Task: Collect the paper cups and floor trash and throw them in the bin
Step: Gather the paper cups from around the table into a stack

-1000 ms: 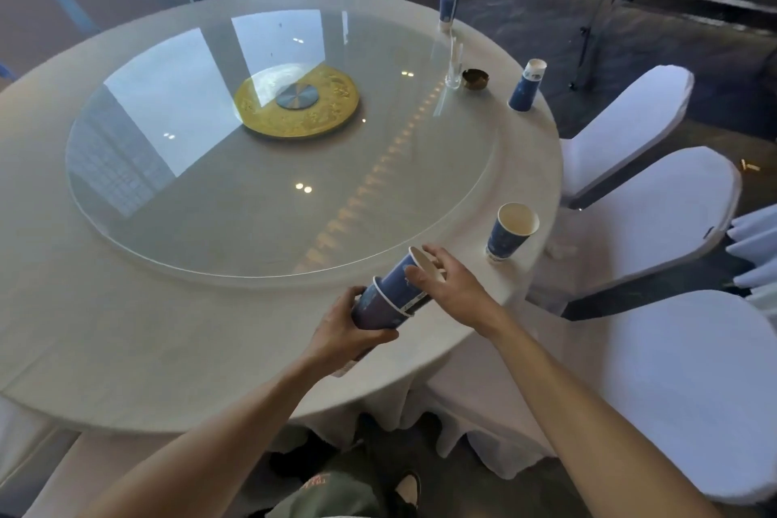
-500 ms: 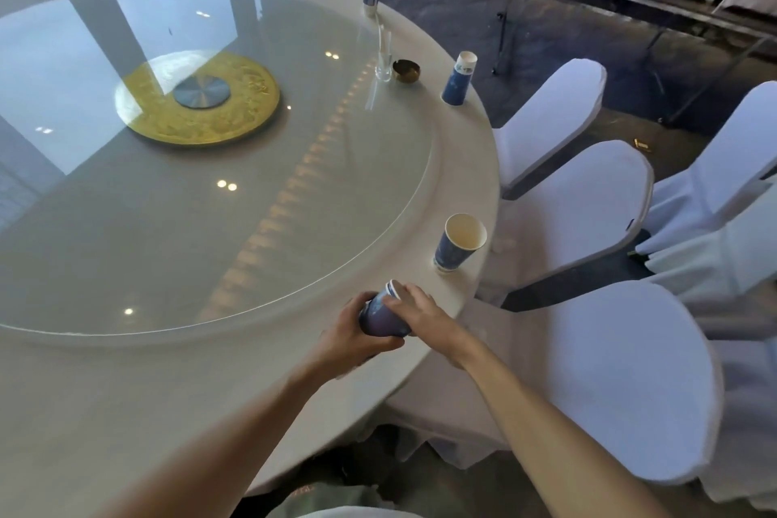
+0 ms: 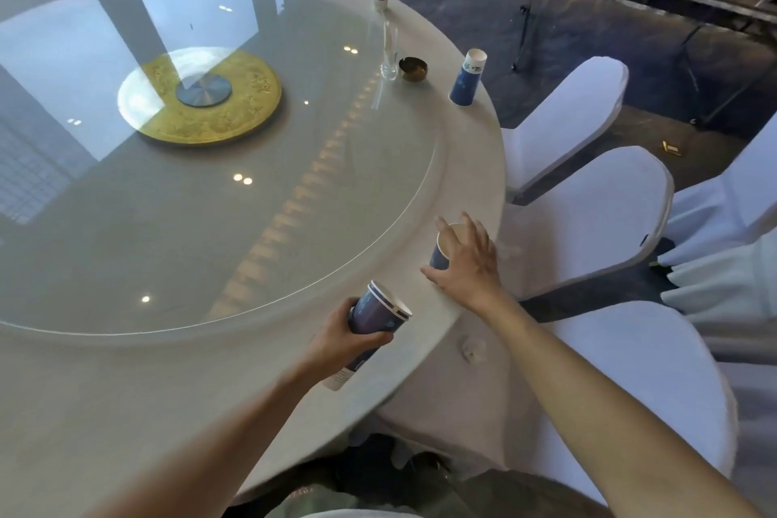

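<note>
Now the left hand (image 3: 340, 343) grips a nested stack of cups (image 3: 372, 320), tilted over the table (image 3: 126, 383) edge, fingers wrapped tightly around it. Just beyond, the right hand (image 3: 469, 265) curls around an upright blue cup (image 3: 439, 257) near the rim, fingers touching it but not fully closed. Two more cups (image 3: 466, 78) stand farther along the edge.

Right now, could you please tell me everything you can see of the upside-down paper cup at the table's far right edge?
The inverted cup is blue paper with a white band around its upturned base. It stands mouth-down on the white tablecloth, leaning slightly outward, just right of the dark ashtray. Nothing touches it but the cloth, and neither hand is near.
</note>
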A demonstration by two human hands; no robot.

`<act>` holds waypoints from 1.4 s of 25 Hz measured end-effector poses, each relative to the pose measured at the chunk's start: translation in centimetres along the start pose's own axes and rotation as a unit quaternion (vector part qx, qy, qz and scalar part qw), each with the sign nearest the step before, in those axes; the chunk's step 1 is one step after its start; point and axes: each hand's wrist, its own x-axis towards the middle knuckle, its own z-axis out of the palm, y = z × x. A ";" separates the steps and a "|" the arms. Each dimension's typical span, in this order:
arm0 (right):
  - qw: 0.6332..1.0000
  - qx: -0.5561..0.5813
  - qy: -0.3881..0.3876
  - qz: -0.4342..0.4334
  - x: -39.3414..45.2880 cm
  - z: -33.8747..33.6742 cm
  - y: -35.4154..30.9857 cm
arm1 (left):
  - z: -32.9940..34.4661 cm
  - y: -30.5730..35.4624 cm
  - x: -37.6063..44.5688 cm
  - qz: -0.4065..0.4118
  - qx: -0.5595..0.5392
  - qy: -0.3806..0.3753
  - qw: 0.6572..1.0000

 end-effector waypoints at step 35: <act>0.918 0.319 -0.234 0.012 -4.9 0.0 12.2 | 16.1 5.0 -1.0 0.033 -0.021 -0.011 0.999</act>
